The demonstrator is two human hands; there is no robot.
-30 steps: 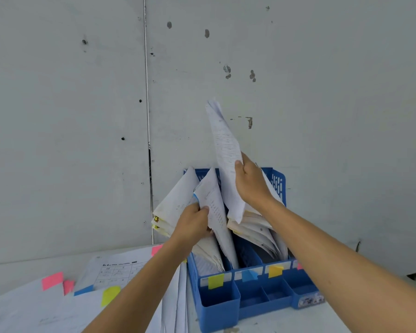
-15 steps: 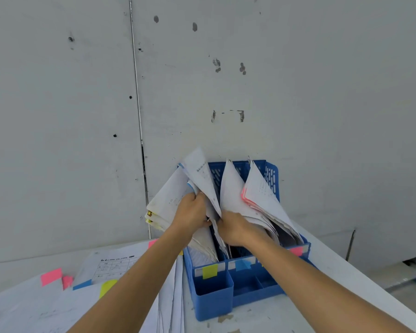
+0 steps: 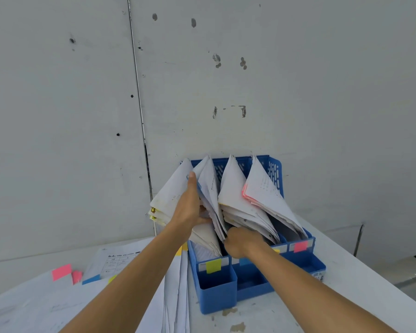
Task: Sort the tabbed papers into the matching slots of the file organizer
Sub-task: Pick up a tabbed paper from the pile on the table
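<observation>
A blue file organizer (image 3: 216, 284) stands against the wall, its slots marked by a yellow label (image 3: 213, 266), a blue one and a pink label (image 3: 300, 246). Bundles of white papers (image 3: 235, 195) stand fanned in the slots. My left hand (image 3: 189, 207) lies flat between the leftmost bundle (image 3: 171, 195) and the second one, holding them apart. My right hand (image 3: 238, 241) is low at the foot of the second slot, fingers curled on the bottom edge of the papers there. A pink-tabbed bundle (image 3: 264, 191) fills the right slot.
On the white table (image 3: 346, 272) to the left lies a spread of loose sheets (image 3: 34, 304) with pink tabs (image 3: 61, 272), a blue tab and a yellow one. A stack of sheets (image 3: 178, 296) lies right beside the organizer. The grey wall is just behind.
My right hand has brought the raised sheet down into the second slot and sunk to its base. My left hand has straightened and slid up between the bundles.
</observation>
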